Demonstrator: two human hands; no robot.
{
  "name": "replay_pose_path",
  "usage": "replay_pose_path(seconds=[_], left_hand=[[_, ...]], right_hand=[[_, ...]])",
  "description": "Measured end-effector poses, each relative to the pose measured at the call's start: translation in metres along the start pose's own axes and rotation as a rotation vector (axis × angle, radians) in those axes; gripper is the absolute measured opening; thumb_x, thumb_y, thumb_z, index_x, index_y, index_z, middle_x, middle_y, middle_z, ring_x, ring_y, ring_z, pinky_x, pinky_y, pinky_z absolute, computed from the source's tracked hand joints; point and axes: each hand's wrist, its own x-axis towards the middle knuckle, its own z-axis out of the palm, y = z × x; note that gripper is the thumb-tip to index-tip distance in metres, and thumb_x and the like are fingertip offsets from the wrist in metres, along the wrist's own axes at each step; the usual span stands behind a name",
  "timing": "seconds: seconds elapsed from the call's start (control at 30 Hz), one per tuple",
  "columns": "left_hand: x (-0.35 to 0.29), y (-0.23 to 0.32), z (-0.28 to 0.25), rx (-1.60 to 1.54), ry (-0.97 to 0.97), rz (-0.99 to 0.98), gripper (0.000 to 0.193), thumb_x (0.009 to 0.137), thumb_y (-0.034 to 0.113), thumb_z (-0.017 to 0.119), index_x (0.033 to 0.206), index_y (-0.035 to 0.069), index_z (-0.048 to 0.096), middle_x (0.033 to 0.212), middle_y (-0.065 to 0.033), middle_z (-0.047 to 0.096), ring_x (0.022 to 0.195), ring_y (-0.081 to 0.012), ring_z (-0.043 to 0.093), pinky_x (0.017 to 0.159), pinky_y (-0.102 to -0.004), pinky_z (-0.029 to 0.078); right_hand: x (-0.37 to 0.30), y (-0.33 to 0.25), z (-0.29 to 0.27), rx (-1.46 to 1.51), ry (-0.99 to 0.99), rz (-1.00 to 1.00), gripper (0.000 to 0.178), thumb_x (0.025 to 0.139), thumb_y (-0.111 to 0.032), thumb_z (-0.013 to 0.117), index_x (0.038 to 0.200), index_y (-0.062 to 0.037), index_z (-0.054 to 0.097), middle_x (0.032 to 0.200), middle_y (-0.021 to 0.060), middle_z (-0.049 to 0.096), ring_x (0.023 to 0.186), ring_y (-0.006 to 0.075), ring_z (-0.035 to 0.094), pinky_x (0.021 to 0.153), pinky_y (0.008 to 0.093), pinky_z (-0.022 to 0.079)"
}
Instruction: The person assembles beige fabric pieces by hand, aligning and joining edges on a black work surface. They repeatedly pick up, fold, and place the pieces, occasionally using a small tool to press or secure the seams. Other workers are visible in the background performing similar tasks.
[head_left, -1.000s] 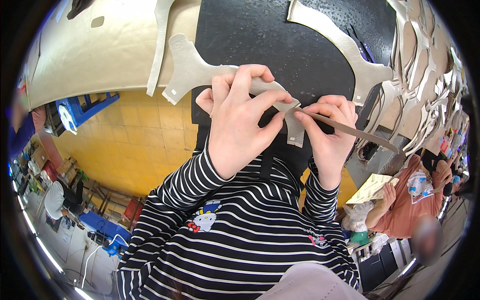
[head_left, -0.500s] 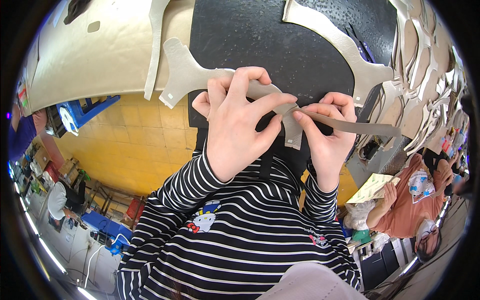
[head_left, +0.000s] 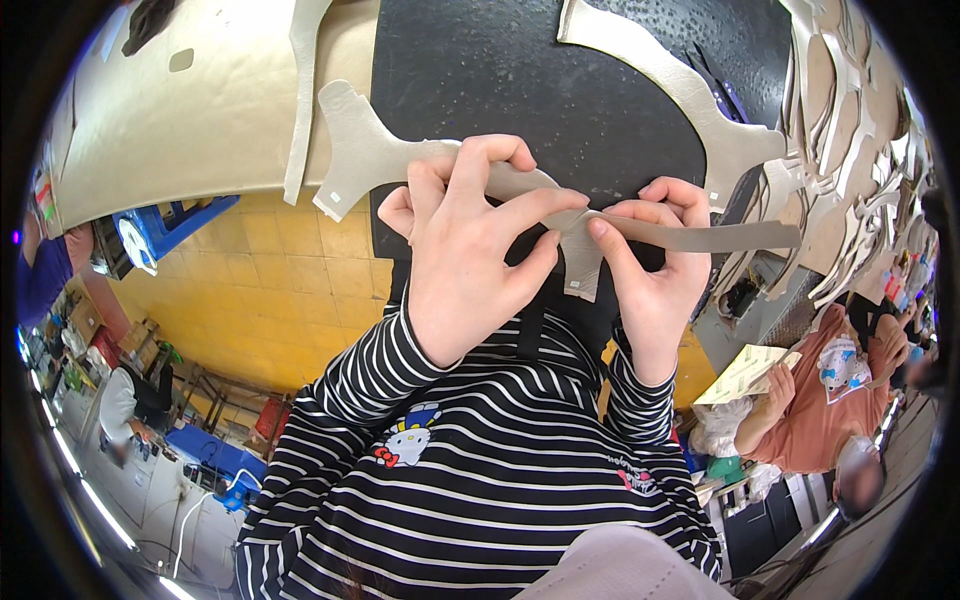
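Observation:
Both hands work close together over the near edge of the black work mat. My left hand [head_left: 465, 255] is closed, with thumb and index finger pinching a pale beige, curved leather-like piece [head_left: 370, 150]. Its forked end, marked by a small light label, sticks out on the left; the fingers cover its middle. On the right, my right hand [head_left: 655, 265] is closed too, gripping a narrow taupe strip [head_left: 715, 238] between thumb and fingers. The strip meets the piece's labelled right end [head_left: 580, 268] near both fingertips, and its free end points right.
A similar curved piece [head_left: 665, 80] lies on the black mat [head_left: 480, 75], beside dark-handled scissors [head_left: 725, 90]. Many cut pieces [head_left: 840, 150] are heaped at right. A large beige sheet [head_left: 220, 110] covers the left surface. At lower right, a person [head_left: 830, 400] holds a yellowish sheet.
The strip's free end has risen slightly. Both hands keep almost the same place and grip.

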Motion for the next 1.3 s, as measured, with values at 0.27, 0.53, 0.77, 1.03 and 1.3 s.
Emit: replay_pose_path(seconds=[0.27, 0.53, 0.77, 1.03, 1.3], left_hand=[[0.0, 0.001, 0.001, 0.027, -0.004, -0.005, 0.031, 0.073, 0.022, 0.074, 0.103, 0.031, 0.076, 0.119, 0.0035, 0.047, 0.105, -0.0224, 0.037, 0.091, -0.0417, 0.024], [0.0, 0.002, -0.001, 0.015, -0.012, -0.011, 0.032, 0.072, 0.021, 0.074, 0.102, 0.031, 0.076, 0.117, 0.0037, 0.048, 0.105, -0.0217, 0.038, 0.091, -0.0418, 0.024], [-0.002, -0.002, 0.003, -0.044, 0.07, 0.041, 0.029, 0.073, 0.017, 0.072, 0.098, 0.029, 0.076, 0.122, 0.0047, 0.052, 0.108, -0.0252, 0.04, 0.088, -0.0456, 0.022], [-0.014, -0.006, 0.011, 0.209, 0.129, 0.228, 0.035, 0.072, 0.022, 0.075, 0.106, 0.031, 0.073, 0.129, 0.0045, 0.052, 0.121, -0.0248, 0.037, 0.095, -0.0497, 0.019], [-0.034, 0.014, 0.037, 0.51, 0.339, 0.39, 0.039, 0.077, 0.038, 0.071, 0.103, 0.01, 0.07, 0.131, 0.0025, 0.051, 0.137, -0.0219, 0.037, 0.098, -0.0611, 0.024]], right_hand=[[-0.001, -0.002, 0.001, 0.011, -0.005, 0.065, 0.017, 0.069, -0.01, 0.082, 0.083, -0.0075, 0.073, 0.101, 0.0039, 0.054, 0.085, 0.0162, 0.057, 0.083, 0.0334, 0.041], [0.0, -0.006, -0.002, -0.063, -0.053, 0.081, 0.014, 0.07, -0.007, 0.08, 0.08, -0.0014, 0.072, 0.103, 0.0035, 0.054, 0.097, 0.0159, 0.055, 0.084, 0.0307, 0.043], [-0.002, -0.005, 0.005, -0.082, 0.019, 0.059, 0.05, 0.068, -0.013, 0.081, 0.114, -0.0081, 0.062, 0.109, 0.0062, 0.055, 0.104, 0.0224, 0.054, 0.09, 0.0366, 0.036], [-0.001, -0.001, -0.012, 0.235, 0.228, 0.081, 0.102, 0.069, -0.007, 0.083, 0.152, -0.0054, 0.025, 0.132, 0.0071, 0.044, 0.102, 0.0142, 0.047, 0.088, 0.0263, 0.04], [0.095, -0.006, -0.062, -0.233, 0.311, -0.452, 0.026, 0.086, -0.013, 0.069, 0.11, -0.0045, 0.068, 0.108, 0.0123, 0.062, 0.102, 0.0264, 0.06, 0.09, 0.0367, 0.044]])
